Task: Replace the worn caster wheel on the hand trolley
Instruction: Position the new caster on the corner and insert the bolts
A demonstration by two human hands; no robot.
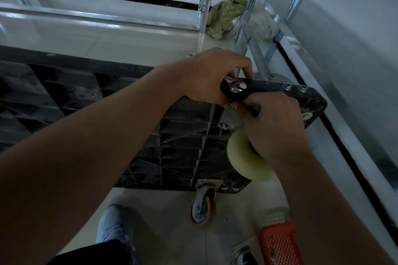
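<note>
Nearest the camera, at the bottom edge, a pale blue shoe [112, 225] stands on the tiled floor [163, 221], and a perforated orange basket [280, 243] is cut off by the frame's lower right, with part of a loose metal caster [244, 253] beside it, too cropped to make out well. Just beyond, the hand trolley [129, 114] stands tipped on its side, its black ribbed underside facing the camera; an orange-rimmed caster wheel [202, 208] hangs from its lower corner in a metal bracket. Higher up, a pale yellow caster wheel [243, 155] sits against the underside near the upper corner, its mounting plate and much of its hub hidden behind the right hand [273, 127]. That hand's fingers are curled in tight at the trolley's edge, pinching something small that cannot be made out. The left hand [206, 77] wraps around a silver wrench [233, 86], whose ring end lies on the black rim of the deck; most of the handle is hidden inside the fist. Farther along the rim, two bolt heads [295, 87] show near the corner. Behind, the trolley's metal handle tubes [258, 58] run up toward a crumpled green bag [224, 17] on the floor, next to steel shelving [202, 6] against the white wall, blurred at that distance.
</note>
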